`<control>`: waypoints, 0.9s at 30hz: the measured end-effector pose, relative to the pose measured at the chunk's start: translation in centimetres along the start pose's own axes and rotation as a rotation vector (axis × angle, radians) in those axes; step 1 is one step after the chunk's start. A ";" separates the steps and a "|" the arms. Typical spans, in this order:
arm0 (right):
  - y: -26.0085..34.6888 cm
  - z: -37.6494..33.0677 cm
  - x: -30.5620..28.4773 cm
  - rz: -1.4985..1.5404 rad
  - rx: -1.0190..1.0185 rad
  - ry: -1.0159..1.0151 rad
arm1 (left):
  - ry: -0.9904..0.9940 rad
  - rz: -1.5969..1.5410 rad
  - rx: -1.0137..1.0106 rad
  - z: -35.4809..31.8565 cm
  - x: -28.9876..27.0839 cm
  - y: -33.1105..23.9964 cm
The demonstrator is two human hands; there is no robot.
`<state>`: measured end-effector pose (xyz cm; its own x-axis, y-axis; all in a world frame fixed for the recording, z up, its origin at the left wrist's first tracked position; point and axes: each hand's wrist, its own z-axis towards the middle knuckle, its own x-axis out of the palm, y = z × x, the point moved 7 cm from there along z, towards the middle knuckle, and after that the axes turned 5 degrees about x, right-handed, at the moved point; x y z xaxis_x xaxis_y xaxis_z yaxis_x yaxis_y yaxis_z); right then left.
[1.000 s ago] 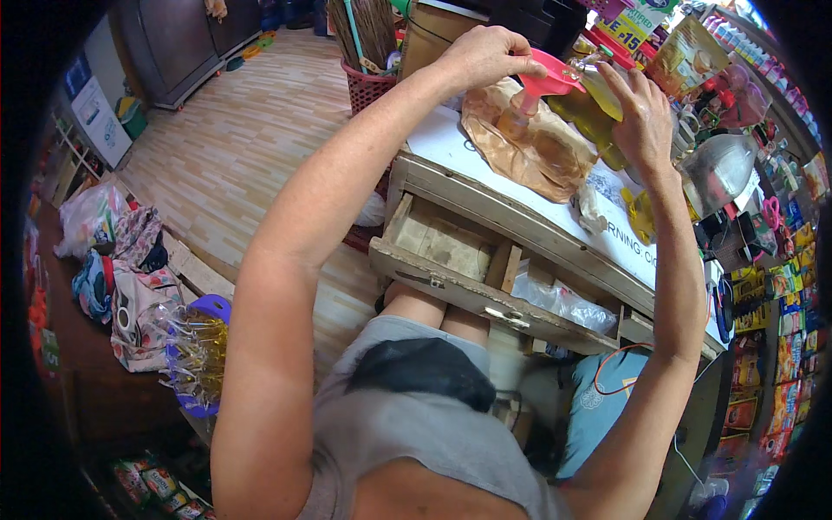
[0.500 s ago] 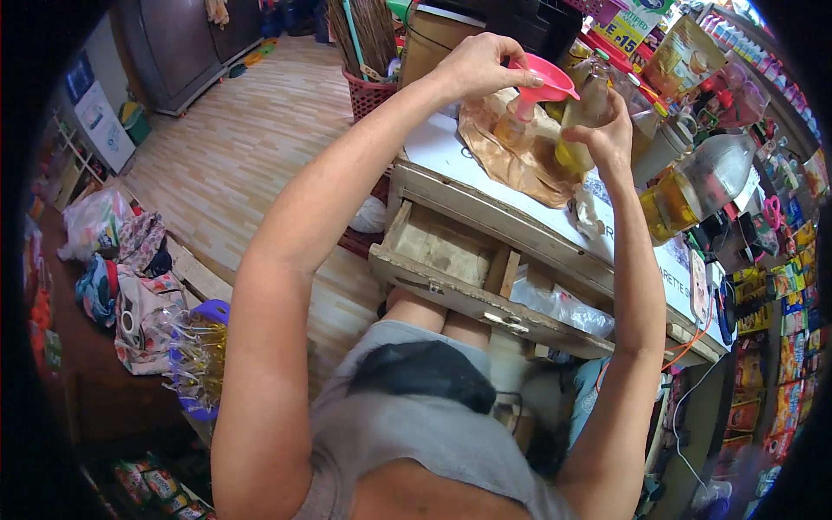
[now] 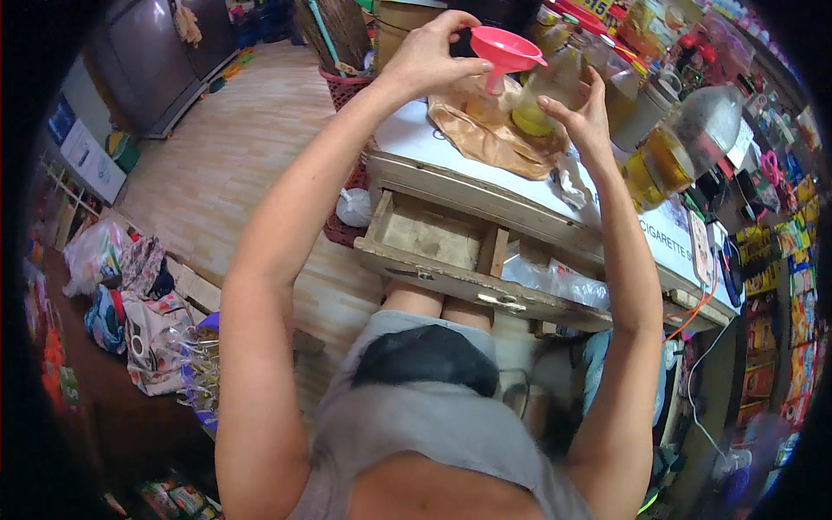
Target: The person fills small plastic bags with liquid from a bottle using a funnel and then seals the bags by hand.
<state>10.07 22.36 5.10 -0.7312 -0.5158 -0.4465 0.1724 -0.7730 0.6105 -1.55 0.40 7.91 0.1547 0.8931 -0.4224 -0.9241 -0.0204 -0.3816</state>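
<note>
A pink funnel (image 3: 505, 50) stands with its spout down in a small clear container of amber liquid (image 3: 482, 107), on a crumpled sheet of brown paper (image 3: 494, 143). At the funnel's left rim is my left hand (image 3: 433, 56), thumb and fingers apart on either side of the edge. Just right of it, a clear bottle with yellow liquid (image 3: 537, 104) rests on the paper. My right hand (image 3: 585, 117) is beside this bottle, its thumb in front of the glass and its fingers spread; any contact is hard to make out.
Below the white-topped counter (image 3: 412, 130) a wooden drawer (image 3: 433, 234) is pulled out toward my lap. Large jugs of yellow liquid (image 3: 654, 178) crowd the right. A phone (image 3: 700, 247) with cables lies at the counter's right end. Packets hang on the right; clothes (image 3: 156, 338) are heaped at left.
The view has shifted, so the counter appears higher and further left. My left fingers have parted from their pinch on the funnel rim. My right hand has loosened from around the bottle.
</note>
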 end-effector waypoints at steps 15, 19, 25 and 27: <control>2.5 -13.8 -3.4 0.232 0.317 0.117 | -0.035 -0.527 -0.130 -9.5 3.8 -10.6; 7.8 -16.6 2.0 0.735 0.395 0.156 | -0.200 -0.880 -0.209 -9.8 7.5 -11.6; 7.7 -14.1 2.2 1.079 0.336 0.040 | -0.031 -0.613 -0.068 -12.7 9.6 -16.7; 7.5 -13.3 1.8 1.103 0.315 0.002 | 0.054 -0.634 -0.090 -13.2 9.5 -17.7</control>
<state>18.81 10.74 0.22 -0.2838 -0.8558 0.4325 0.5454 0.2269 0.8069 20.89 3.31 -0.25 0.6808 0.7204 -0.1324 -0.6153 0.4644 -0.6370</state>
